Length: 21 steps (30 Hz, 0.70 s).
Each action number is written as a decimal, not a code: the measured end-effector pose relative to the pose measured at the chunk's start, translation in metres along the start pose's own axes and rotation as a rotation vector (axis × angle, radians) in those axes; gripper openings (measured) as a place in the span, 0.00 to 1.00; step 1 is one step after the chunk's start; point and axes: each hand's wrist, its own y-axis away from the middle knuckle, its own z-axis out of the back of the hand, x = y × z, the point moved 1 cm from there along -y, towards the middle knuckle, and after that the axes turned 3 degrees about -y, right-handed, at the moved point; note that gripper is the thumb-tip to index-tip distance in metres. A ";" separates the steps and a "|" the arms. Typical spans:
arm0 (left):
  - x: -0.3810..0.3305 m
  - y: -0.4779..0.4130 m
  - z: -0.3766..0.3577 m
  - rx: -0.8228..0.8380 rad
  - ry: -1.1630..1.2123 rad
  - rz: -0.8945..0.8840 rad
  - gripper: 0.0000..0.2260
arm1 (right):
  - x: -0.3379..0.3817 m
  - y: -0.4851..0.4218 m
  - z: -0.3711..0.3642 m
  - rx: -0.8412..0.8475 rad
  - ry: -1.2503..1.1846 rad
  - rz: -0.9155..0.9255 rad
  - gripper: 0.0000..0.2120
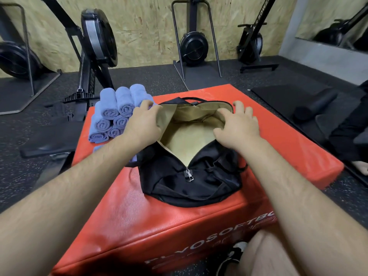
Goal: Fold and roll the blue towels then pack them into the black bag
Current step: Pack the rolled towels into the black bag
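A black bag (191, 184) with a tan lining lies unzipped on a red padded box (139, 212). My left hand (142, 124) grips the left edge of the bag's opening and my right hand (238, 126) grips the right edge, holding it spread apart. The inside that shows holds nothing. Several rolled blue towels (115, 114) are stacked in a pile on the box's far left corner, just beyond my left hand. A bit of blue cloth (97, 148) shows beside my left forearm.
Rowing machines (95, 40) stand along the wooden wall on the black rubber floor. A black foam roller (314, 105) lies on a mat at the right. Another person's dark-clothed leg (350, 136) is at the right edge. My knee (266, 253) and shoe are below the box.
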 end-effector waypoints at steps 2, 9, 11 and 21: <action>-0.003 0.009 0.001 -0.040 -0.021 0.006 0.20 | 0.012 0.006 -0.001 -0.177 0.047 0.099 0.23; 0.008 0.044 0.009 -0.152 0.013 -0.068 0.15 | 0.096 0.044 -0.022 -0.201 -0.162 0.479 0.18; 0.020 0.053 0.011 -0.165 0.035 -0.075 0.14 | 0.117 0.049 -0.030 -0.154 -0.183 0.520 0.16; 0.109 0.087 0.007 -0.085 0.002 0.017 0.18 | 0.217 0.045 -0.083 -0.025 -0.156 0.684 0.17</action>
